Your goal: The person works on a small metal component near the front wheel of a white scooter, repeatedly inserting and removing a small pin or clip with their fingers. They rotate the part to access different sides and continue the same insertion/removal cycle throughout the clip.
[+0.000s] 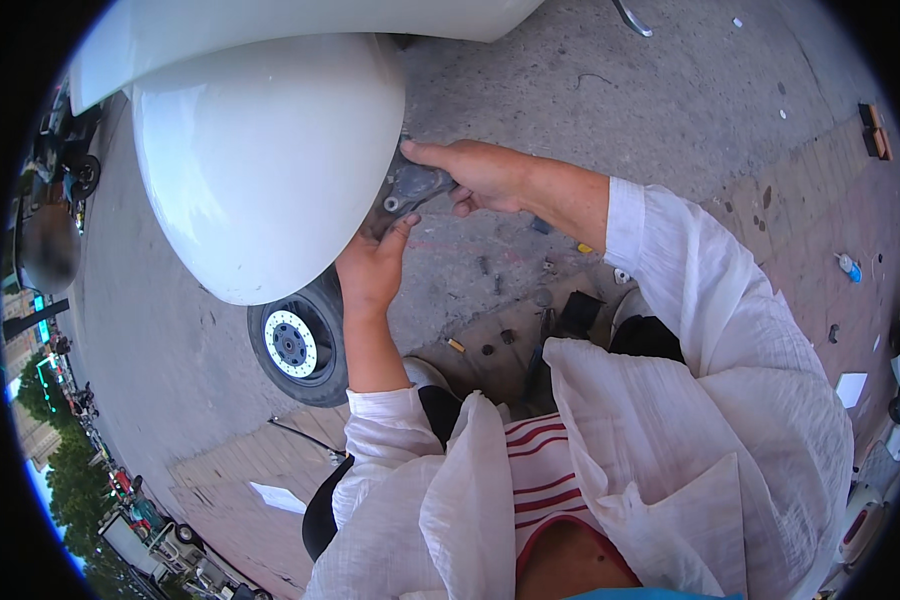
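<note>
Glossy white fender [270, 170] up top, wheel [328, 365] with white brake disc [310, 350] on the ground [530, 100] near its lower edge, then two hands: right hand [480, 175] has its grip on the far end of the grey part [420, 184], left hand's [370, 275] grip holds the near end, fingers partly hidden. Part sits at the fender's right edge, contact unclear. Best: both grips firm, slow turns, metal off the gloss, thumbs clear of the small round boss [391, 204]
</note>
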A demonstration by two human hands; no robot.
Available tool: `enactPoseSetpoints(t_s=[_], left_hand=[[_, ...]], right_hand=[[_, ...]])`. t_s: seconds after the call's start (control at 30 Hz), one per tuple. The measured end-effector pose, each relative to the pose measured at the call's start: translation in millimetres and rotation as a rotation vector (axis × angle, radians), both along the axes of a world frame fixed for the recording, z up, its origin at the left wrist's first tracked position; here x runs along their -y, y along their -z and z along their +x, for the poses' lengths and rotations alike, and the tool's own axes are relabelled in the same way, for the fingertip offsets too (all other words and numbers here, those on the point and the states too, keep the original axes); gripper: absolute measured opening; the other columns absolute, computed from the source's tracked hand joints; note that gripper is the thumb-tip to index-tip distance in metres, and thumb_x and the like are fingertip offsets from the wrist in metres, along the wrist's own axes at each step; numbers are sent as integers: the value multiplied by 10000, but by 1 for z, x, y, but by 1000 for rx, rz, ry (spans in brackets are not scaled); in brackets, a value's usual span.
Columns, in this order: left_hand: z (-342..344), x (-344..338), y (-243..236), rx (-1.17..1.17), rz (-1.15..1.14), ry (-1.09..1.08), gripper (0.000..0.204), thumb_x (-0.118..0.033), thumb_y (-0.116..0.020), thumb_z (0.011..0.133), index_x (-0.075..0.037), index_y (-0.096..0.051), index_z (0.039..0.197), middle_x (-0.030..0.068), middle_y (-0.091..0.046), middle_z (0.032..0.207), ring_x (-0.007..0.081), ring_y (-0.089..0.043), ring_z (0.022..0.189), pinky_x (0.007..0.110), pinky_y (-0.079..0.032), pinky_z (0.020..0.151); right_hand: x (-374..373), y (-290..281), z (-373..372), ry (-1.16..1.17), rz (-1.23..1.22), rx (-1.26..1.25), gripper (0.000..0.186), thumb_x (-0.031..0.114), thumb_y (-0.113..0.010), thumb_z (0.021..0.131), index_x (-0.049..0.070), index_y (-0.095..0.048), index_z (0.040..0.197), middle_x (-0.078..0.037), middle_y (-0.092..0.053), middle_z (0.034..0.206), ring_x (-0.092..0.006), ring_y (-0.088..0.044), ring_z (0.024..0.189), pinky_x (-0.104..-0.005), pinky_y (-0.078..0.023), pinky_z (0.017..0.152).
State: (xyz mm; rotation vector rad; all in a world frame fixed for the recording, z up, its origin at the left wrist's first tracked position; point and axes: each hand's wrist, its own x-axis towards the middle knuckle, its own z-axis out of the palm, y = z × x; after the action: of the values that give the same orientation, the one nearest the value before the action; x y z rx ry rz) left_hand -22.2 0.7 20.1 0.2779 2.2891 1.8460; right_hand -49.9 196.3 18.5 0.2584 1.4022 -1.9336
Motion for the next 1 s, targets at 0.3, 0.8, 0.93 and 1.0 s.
enactPoseSetpoints(t_s=[0.3, 0.8, 0.93, 1.0], left_hand=[[-3, 0, -7, 46, 19, 31, 502, 98, -595, 862, 117, -376, 1314, 242, -528, 1271, 237, -613, 1023, 371, -569, 837], [-6, -13, 9, -291, -420, -116, 482, -82, -793, 735, 107, -570, 1118, 179, -644, 1029, 192, -649, 942, 310, -516, 857], [-7, -17, 12, -368, -492, -94, 494, -97, -799, 733, 104, -575, 1125, 155, -657, 989, 193, -650, 942, 301, -510, 857], [-9, -13, 17, -428, -622, -73, 506, -82, -797, 735, 102, -568, 1146, 148, -656, 1004, 188, -649, 937, 295, -507, 859]], right_hand=[[1, 5, -2, -25, 48, -50, 603, 612, -422, 946, 62, -663, 1002, 31, -475, 787, -98, -284, 632, -250, -338, 561], [-1, 4, -3, -45, 72, -124, 747, 676, -425, 912, -22, -661, 1031, -4, -464, 740, -111, -330, 620, -268, -352, 536], [-1, 10, -3, -20, 165, -166, 771, 681, -418, 911, -37, -652, 1065, -42, -548, 802, -120, -405, 681, -270, -385, 562], [-4, 11, -5, -45, 186, -160, 767, 681, -418, 910, -31, -656, 1064, -49, -582, 834, -121, -432, 708, -273, -400, 575]])
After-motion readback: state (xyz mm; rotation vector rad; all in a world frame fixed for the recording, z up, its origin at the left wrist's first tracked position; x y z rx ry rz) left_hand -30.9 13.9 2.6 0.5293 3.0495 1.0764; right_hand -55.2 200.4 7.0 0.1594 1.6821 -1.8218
